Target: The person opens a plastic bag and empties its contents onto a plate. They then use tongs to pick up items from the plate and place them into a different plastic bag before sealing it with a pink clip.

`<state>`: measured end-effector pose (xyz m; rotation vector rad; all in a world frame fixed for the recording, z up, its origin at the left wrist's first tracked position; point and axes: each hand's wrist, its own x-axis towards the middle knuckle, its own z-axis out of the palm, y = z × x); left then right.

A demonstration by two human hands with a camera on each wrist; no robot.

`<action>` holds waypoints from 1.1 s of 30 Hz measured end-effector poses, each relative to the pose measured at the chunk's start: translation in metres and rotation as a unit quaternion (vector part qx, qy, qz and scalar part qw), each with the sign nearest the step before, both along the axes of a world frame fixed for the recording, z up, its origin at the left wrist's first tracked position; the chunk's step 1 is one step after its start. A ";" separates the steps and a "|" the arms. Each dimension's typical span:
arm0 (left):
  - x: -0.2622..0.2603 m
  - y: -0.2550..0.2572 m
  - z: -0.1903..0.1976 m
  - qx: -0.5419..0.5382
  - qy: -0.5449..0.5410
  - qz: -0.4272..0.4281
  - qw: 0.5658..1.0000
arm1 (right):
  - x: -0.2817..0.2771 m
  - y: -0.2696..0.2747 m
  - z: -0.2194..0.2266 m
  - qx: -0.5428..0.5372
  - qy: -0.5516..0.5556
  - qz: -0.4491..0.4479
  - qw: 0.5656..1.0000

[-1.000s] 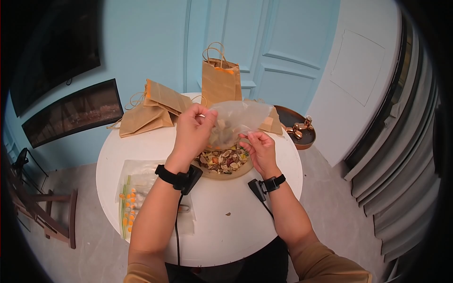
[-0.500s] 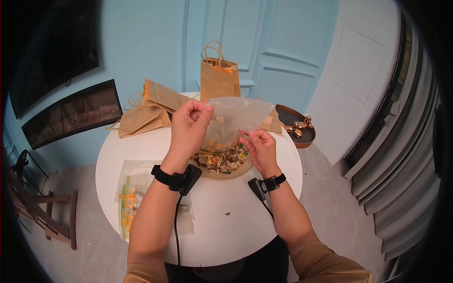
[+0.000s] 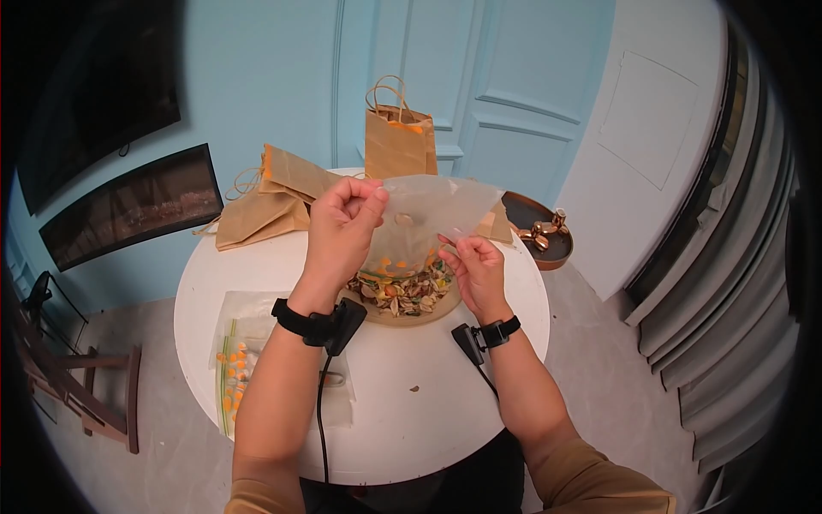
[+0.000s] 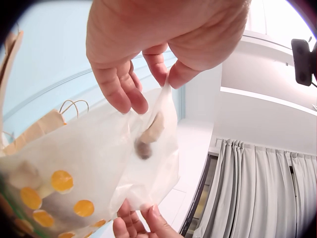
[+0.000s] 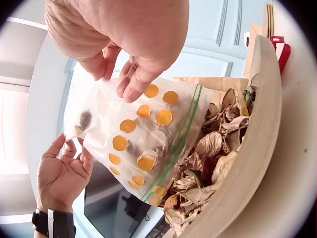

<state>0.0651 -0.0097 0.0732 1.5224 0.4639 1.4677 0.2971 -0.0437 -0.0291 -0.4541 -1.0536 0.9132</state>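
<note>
A frosted bag with orange dots (image 5: pixel 128 126) hangs upside down, its green-lined opening low over a bowl (image 5: pixel 270 94) of dried petals and slices (image 3: pixel 402 295). My left hand (image 3: pixel 342 227) pinches one upper corner of the bag between thumb and forefinger. At the other corner, my right hand (image 3: pixel 478 270) pinches the plastic with thumb and fingertips. In the left wrist view a brown dried piece (image 4: pixel 143 148) shows inside the bag near its closed end. The bag hides the back of the bowl.
Another dotted zip bag (image 3: pixel 229 377) lies on the white table (image 3: pixel 411 437) at left. Brown paper bags (image 3: pixel 398 146) stand and lie along the back. A round tray (image 3: pixel 548 253) with copper-coloured objects is behind right. A small flake lies near the front.
The bag has been lifted and spread wider between my hands, and its contents have slid down toward the bowl. My left hand has moved slightly up and left.
</note>
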 end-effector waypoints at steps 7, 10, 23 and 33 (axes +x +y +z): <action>-0.003 -0.004 0.003 0.011 0.063 0.022 0.998 | -0.002 -0.002 0.003 -0.003 0.015 0.005 1.000; -0.007 0.001 0.001 0.009 0.112 0.031 0.993 | -0.001 -0.002 0.003 -0.002 0.015 0.006 1.000; -0.003 -0.007 0.007 0.000 -0.019 -0.028 0.999 | -0.002 -0.001 -0.001 0.015 -0.008 -0.005 1.000; -0.004 -0.005 0.007 0.031 -0.056 -0.043 0.997 | -0.006 -0.008 0.009 0.028 -0.018 0.035 0.999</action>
